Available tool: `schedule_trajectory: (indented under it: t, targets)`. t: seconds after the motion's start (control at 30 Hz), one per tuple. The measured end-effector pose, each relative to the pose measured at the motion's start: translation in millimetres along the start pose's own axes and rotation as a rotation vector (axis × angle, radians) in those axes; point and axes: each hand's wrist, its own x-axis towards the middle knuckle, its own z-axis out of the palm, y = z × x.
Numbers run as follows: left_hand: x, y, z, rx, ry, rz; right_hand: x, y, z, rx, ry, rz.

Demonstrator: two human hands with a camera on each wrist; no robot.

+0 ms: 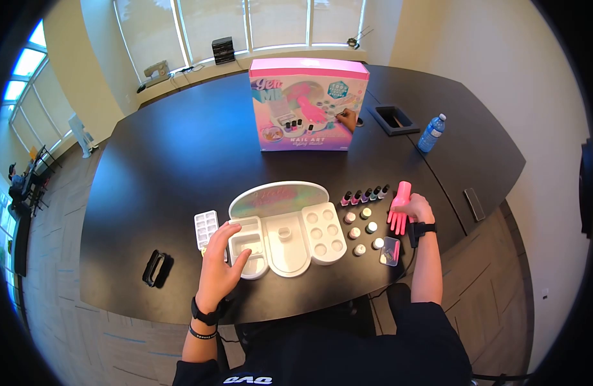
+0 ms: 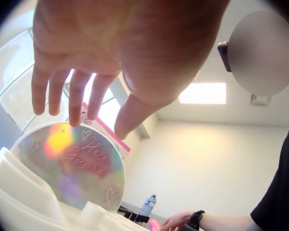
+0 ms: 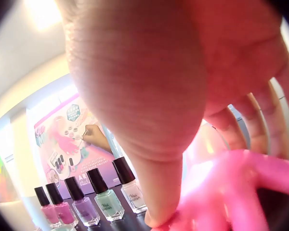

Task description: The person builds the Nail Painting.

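My left hand [image 1: 220, 265] hovers with spread, fairly straight fingers over the left compartments of a white nail-art station [image 1: 288, 257]. In the left wrist view nothing lies between its fingers, and the station's shiny backboard [image 2: 72, 168] with raised lettering stands behind them. My right hand [image 1: 417, 209] grips a pink plastic hand [image 1: 399, 220] at the right of the table, thumb on one side and fingers on the other. The pink fingers point toward me. Beside it, several nail polish bottles [image 3: 86, 211] with black caps stand in a row.
Several small white-capped jars [image 1: 371, 227] and a small clear box [image 1: 389, 251] sit right of the station. A white tray [image 1: 206, 229] lies left of it, near a black strap [image 1: 155, 268]. Behind stand the pink box [image 1: 309, 106] and a water bottle [image 1: 431, 134]. A phone [image 1: 474, 204] lies far right.
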Motion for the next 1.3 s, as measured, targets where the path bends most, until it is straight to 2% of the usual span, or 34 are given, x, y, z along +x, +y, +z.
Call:
schedule_trajectory:
  t: [0.1,0.3,0.5,0.57,0.7,0.9,0.97,1.0,1.1,1.27,1.3]
  targets:
    - [-0.8,-1.8,0.9,-0.007,-0.011,-0.004,4.7,8.7,3.9,0.004,0.002,0.014]
    - [-0.7,-0.7,-0.2,-0.002,-0.021,-0.005,3.9,19.7,5.9,-0.035,0.158,-0.018]
    - [3.1,-3.3,-5.7,0.012,-0.019,0.004,-5.8,22.9,4.3,0.157,0.17,-0.05]
    - [3.3,-6.0,-5.7,0.01,-0.016,0.008,3.3,33.0,13.5,0.303,0.364,-0.31]
    - [3.9,-3.4,-6.6,0.019,-0.013,0.014,-9.8,27.9,9.6,0.364,0.35,-0.372]
    - [3.8,2.8,-6.8,0.02,-0.029,0.027,-70.0,-20.1,-17.0,0.446,0.219,-0.367]
    - [5.2,4.9,-6.7,0.016,-0.023,0.034,-79.6,-30.7,-14.9,0.439,0.239,-0.538]
    - [5.8,6.3,-6.6,0.012,-0.019,0.041,-86.2,-37.3,-13.8,0.439,0.238,-0.539]
    - [8.6,13.7,-5.7,0.007,-0.025,0.069,-113.3,-63.1,-11.3,0.384,0.276,-0.696]
    - [11.8,23.9,-1.2,-0.041,-0.063,0.091,-145.0,-96.3,-4.1,0.353,0.241,-0.767]
    - [12.7,25.7,0.1,-0.057,-0.087,0.101,-152.8,-104.0,-4.2,0.408,0.158,-0.751]
